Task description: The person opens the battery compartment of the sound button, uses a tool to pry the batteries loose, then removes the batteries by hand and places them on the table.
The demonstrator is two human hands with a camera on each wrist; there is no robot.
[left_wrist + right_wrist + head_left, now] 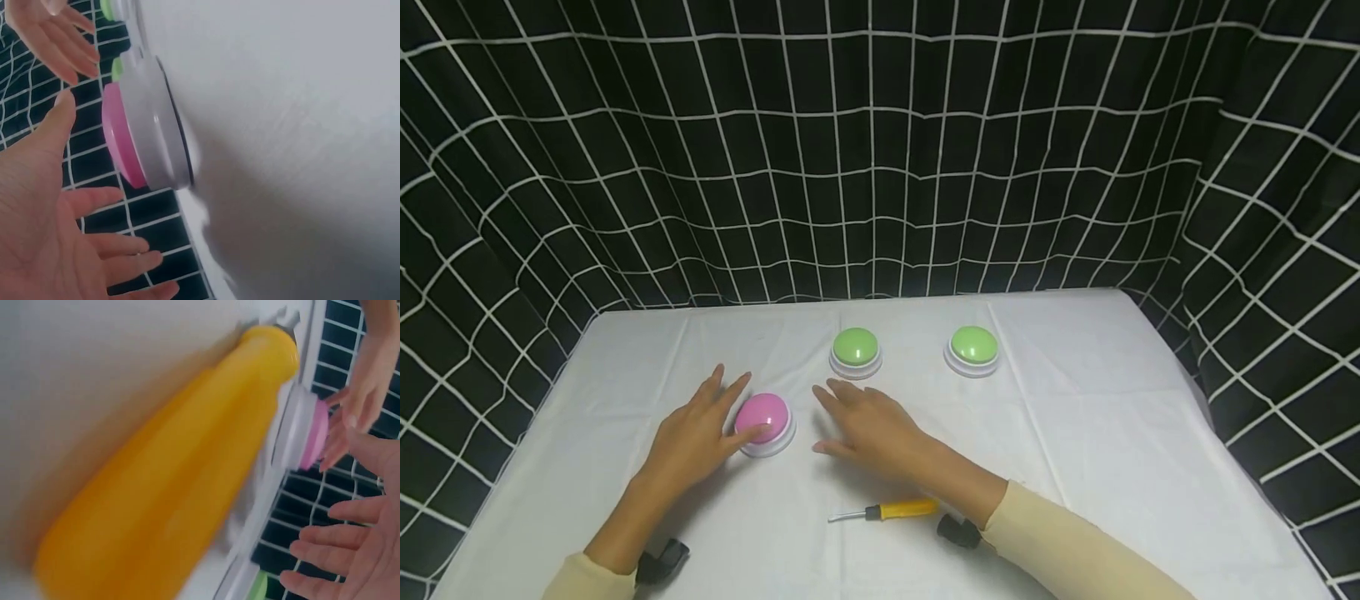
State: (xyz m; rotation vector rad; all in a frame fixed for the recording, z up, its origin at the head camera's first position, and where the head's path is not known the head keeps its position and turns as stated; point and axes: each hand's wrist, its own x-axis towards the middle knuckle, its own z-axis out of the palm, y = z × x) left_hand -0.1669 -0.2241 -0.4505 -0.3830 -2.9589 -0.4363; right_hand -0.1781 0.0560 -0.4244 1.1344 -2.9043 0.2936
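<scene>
A pink dome push button on a white base sits left of the table's middle. My left hand hovers beside it with fingers spread; its thumb overlaps the dome in the head view, while the left wrist view shows a gap between them. To the right of the button, my right hand is held over the cloth, fingers extended and holding nothing. Just beyond its fingertips stands a green push button. Below the right hand lies a screwdriver with a yellow handle, its metal shaft pointing left.
Another green push button stands farther right at the back. White cloth covers the table. Black curtains with a white grid enclose the back and sides. Dark wrist-worn devices show under both wrists.
</scene>
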